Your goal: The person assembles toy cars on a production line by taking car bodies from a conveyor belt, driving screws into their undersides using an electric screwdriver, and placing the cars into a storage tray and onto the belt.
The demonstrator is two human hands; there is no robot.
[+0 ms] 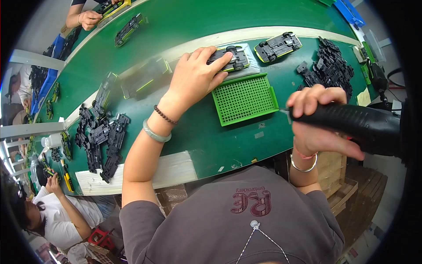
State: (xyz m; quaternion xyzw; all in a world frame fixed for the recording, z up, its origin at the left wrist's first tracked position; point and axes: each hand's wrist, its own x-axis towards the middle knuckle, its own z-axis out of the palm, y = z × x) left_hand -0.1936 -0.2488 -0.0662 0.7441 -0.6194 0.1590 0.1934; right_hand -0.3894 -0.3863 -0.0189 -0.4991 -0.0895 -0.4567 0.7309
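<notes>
The surface (pixel 206 143) is spreading as a green worktop, its near edge curving past the person's torso and a whitish strip (pixel 136 175) lining that edge at left. A pale band (pixel 316 33) is bounding the work lane on the far side. The widest open stretch is lying between the green perforated tray (pixel 244 100) and the near edge, with only small scraps dotting it. Room is narrowing toward both sides: a pile of black parts (pixel 329 66) is crowding the right, and another black heap (pixel 103 138) is filling the left. Beyond the tray, an overturned toy car (pixel 237 57) is sitting on a pale pad (pixel 252 61), and a second overturned car (pixel 278 47) is lying just to its right.

The left hand (pixel 198 72) is holding the first car, its fingers partly spread and bending over the car's left part, the index fingertip pressing on the underside. The right hand (pixel 320 112) is gripping a black power tool (pixel 351 123), fingers curling over the body and thumb extending beneath; its thin tip is pointing left, near the tray's right edge.
</notes>
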